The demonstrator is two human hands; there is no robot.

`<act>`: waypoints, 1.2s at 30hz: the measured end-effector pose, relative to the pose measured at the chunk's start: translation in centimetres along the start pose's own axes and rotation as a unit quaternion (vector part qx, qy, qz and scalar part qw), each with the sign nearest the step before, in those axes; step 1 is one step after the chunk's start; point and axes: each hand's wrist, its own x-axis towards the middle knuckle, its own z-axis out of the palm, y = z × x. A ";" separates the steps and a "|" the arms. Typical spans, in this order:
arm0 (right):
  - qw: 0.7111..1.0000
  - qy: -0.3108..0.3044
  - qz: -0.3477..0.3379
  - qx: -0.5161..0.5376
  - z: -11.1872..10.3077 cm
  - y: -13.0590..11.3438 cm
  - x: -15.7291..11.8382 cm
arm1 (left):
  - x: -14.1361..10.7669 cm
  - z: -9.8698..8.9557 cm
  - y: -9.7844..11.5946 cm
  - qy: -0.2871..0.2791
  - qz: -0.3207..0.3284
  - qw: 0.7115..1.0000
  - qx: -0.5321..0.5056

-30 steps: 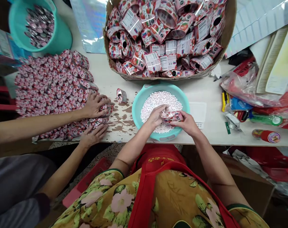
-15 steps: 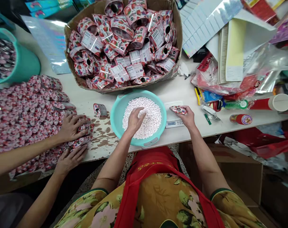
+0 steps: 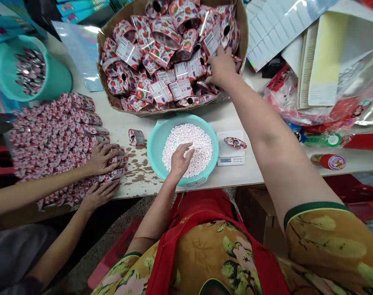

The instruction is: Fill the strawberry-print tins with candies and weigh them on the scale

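Observation:
My left hand hovers low over the white candies in a turquoise basin; its fingers are loosely curved, with a gap between thumb and fingers. Stretched forward, my right hand reaches into a cardboard box piled with strawberry-printed packets. Its fingers are spread against the packets at the box's right side, and the packets partly hide the fingertips. One filled-looking packet lies on a small white scale right of the basin.
A co-worker's hands rest on a large stack of packets at the left. A lone packet stands left of the basin. A turquoise bucket holds shiny pieces. Papers and a red-lidded jar lie right.
My right hand has let go of a packet, now on the scale, and moved up into the box. My left hand stays over the candies. The view has shifted slightly.

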 end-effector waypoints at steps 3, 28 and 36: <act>1.000 -0.001 -0.015 -0.027 0.1 -0.1 0.6 | -0.6 -0.5 0.0 0.013 -0.026 1.000 -0.011; 0.662 0.215 0.339 0.633 5.6 13.6 -39.7 | 2.7 -7.9 4.2 0.158 0.011 0.981 0.108; 0.627 0.192 0.251 0.712 5.9 5.6 -32.9 | -2.6 -16.8 -13.8 0.074 -0.426 0.859 0.273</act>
